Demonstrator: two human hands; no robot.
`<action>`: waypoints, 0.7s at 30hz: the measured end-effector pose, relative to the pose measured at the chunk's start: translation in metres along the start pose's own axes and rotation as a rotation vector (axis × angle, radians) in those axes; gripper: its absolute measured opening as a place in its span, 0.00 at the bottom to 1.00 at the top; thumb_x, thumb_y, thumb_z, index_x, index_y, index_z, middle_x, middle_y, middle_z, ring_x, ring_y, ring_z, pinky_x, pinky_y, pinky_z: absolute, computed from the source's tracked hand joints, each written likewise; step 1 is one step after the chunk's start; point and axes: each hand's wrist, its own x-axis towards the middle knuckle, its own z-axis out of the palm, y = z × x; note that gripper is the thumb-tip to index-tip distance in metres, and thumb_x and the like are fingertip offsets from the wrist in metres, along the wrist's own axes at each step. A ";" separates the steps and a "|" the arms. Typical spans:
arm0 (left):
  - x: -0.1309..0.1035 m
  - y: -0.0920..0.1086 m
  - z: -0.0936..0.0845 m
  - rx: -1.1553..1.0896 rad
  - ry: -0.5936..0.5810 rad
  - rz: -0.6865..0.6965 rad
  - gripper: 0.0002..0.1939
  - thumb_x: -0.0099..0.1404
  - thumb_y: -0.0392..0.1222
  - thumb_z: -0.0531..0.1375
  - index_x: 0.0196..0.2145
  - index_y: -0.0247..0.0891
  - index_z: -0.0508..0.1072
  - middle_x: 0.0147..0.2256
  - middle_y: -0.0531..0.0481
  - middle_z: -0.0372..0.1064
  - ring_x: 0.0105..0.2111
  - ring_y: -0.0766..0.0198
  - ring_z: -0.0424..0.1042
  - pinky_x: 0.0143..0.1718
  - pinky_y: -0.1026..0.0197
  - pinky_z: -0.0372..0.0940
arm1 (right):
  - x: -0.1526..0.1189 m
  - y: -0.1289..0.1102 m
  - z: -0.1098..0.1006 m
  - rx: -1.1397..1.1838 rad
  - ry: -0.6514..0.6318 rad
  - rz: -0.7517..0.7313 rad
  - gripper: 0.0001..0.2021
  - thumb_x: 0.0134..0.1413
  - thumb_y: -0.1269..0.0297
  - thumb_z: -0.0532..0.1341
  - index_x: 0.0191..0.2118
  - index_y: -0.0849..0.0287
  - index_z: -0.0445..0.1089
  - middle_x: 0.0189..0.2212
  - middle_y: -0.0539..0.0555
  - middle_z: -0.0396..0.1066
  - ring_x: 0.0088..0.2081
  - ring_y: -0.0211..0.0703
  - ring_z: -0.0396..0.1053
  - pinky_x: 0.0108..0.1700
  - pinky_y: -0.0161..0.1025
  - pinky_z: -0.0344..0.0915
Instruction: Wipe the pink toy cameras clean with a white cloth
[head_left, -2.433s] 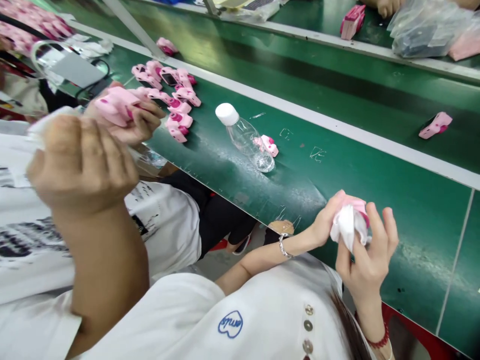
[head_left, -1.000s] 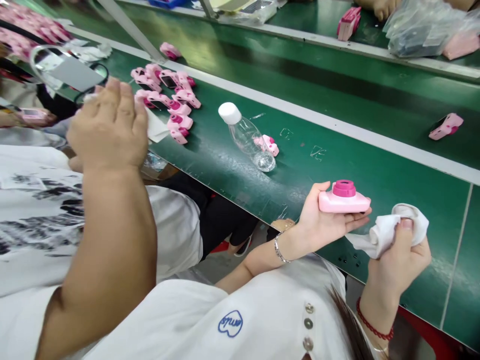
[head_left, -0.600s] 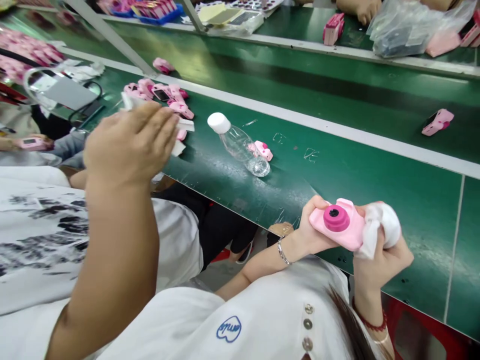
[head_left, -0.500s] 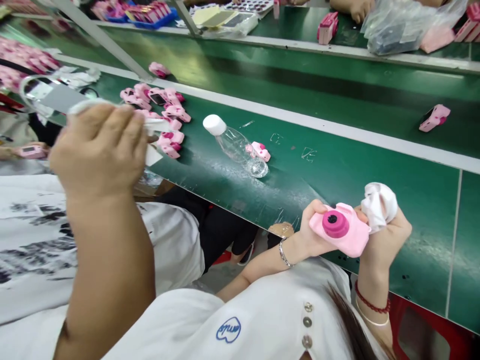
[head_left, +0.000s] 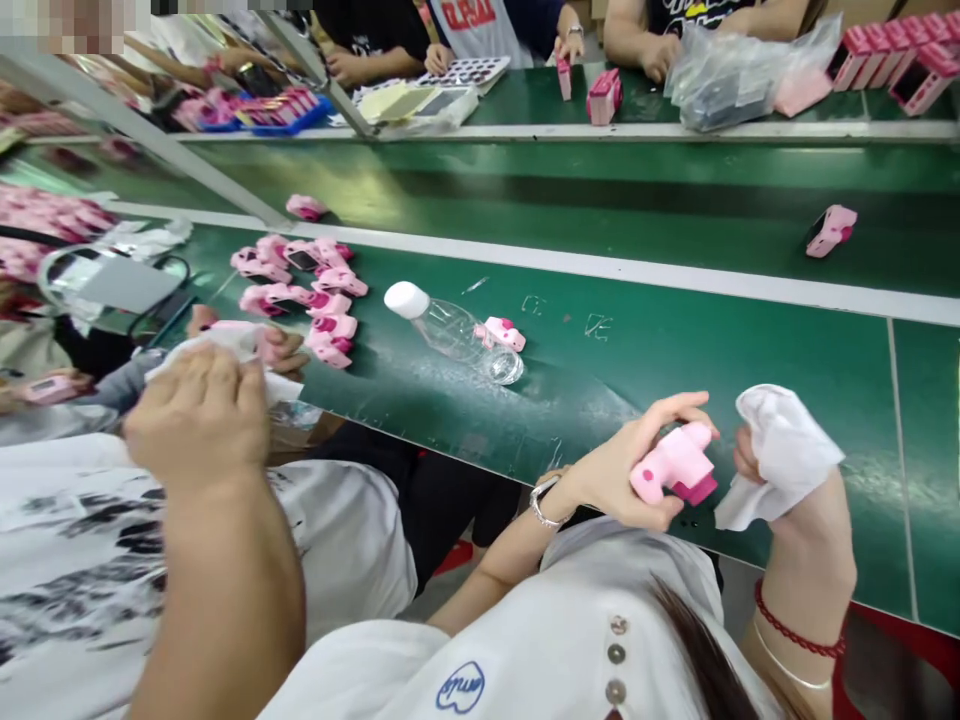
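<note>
My left hand (head_left: pixel 611 478), with a silver band at its wrist, grips a pink toy camera (head_left: pixel 673 465) between thumb and fingers. The camera is turned side-on, its dark pink lens towards me. Just to the right, my right hand (head_left: pixel 806 508) is closed on a crumpled white cloth (head_left: pixel 791 450), which covers most of its fingers. Cloth and camera are apart. Both hands are over the front edge of the green workbench (head_left: pixel 570 420). A clear bottle (head_left: pixel 450 330) with a white cap lies on the bench, another pink toy camera (head_left: pixel 504 333) beside it.
To the left, a co-worker's hand (head_left: pixel 202 410) presses a white cloth over something pink. Several pink cameras (head_left: pixel 330 285) lie grouped on the bench. One pink camera (head_left: pixel 831 230) sits beyond the white strip (head_left: pixel 600 268). Across, people work near a plastic bag (head_left: pixel 735 75).
My right hand has moved away from the camera with the cloth, which now hangs more unfolded. My left hand has turned the camera from lens-up to side-on. The co-worker's hand has lowered.
</note>
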 end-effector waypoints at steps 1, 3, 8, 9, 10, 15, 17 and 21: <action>0.002 -0.002 -0.002 0.129 -0.036 0.048 0.56 0.48 0.42 0.71 0.70 0.44 0.48 0.57 0.39 0.65 0.54 0.49 0.70 0.56 0.47 0.66 | -0.003 0.001 0.003 -0.137 -0.001 -0.014 0.13 0.48 0.54 0.70 0.32 0.54 0.69 0.19 0.44 0.57 0.18 0.33 0.47 0.17 0.33 0.44; 0.005 -0.001 -0.005 0.399 -0.032 0.085 0.61 0.49 0.35 0.66 0.73 0.44 0.36 0.61 0.38 0.59 0.59 0.47 0.64 0.61 0.45 0.62 | -0.010 0.002 0.012 -0.419 -0.006 -0.122 0.10 0.57 0.55 0.64 0.34 0.56 0.72 0.22 0.47 0.62 0.21 0.35 0.56 0.22 0.34 0.52; 0.010 0.008 -0.008 0.622 0.082 0.144 0.54 0.56 0.36 0.63 0.74 0.36 0.38 0.58 0.35 0.58 0.60 0.45 0.58 0.62 0.43 0.58 | -0.022 0.012 0.031 -0.774 0.042 -0.651 0.13 0.61 0.68 0.60 0.24 0.58 0.66 0.24 0.47 0.59 0.23 0.32 0.56 0.25 0.32 0.54; 0.010 0.010 -0.008 0.574 0.139 0.121 0.51 0.58 0.36 0.63 0.73 0.37 0.43 0.57 0.36 0.60 0.59 0.47 0.59 0.63 0.45 0.57 | -0.023 0.016 0.030 -0.781 0.011 -0.697 0.12 0.61 0.69 0.60 0.25 0.58 0.67 0.24 0.47 0.59 0.23 0.32 0.55 0.24 0.32 0.53; 0.010 0.013 -0.008 0.503 0.201 0.087 0.48 0.58 0.35 0.63 0.72 0.39 0.49 0.56 0.38 0.61 0.58 0.49 0.60 0.63 0.46 0.57 | -0.025 0.020 0.027 -0.766 -0.048 -0.702 0.12 0.60 0.70 0.60 0.25 0.58 0.68 0.24 0.47 0.59 0.22 0.31 0.55 0.24 0.32 0.52; 0.015 0.018 -0.004 -0.002 0.442 0.001 0.34 0.44 0.42 0.75 0.51 0.43 0.75 0.49 0.46 0.67 0.50 0.55 0.67 0.55 0.56 0.63 | -0.027 0.044 -0.007 -0.483 0.062 -0.317 0.14 0.55 0.55 0.67 0.24 0.59 0.72 0.20 0.48 0.63 0.21 0.36 0.59 0.23 0.34 0.57; 0.021 0.014 0.002 -0.313 0.509 -0.085 0.29 0.45 0.57 0.73 0.41 0.40 0.76 0.40 0.49 0.68 0.38 0.61 0.69 0.40 0.61 0.66 | -0.024 0.051 -0.015 -0.337 0.344 -0.213 0.17 0.49 0.49 0.69 0.27 0.60 0.74 0.20 0.49 0.65 0.21 0.37 0.59 0.22 0.35 0.57; 0.036 0.002 0.020 -0.732 0.666 -0.387 0.33 0.48 0.72 0.65 0.34 0.37 0.71 0.29 0.53 0.65 0.25 0.67 0.63 0.22 0.65 0.55 | -0.018 0.048 0.002 -0.277 0.540 -0.303 0.16 0.50 0.50 0.70 0.30 0.60 0.76 0.24 0.51 0.69 0.26 0.39 0.64 0.28 0.36 0.62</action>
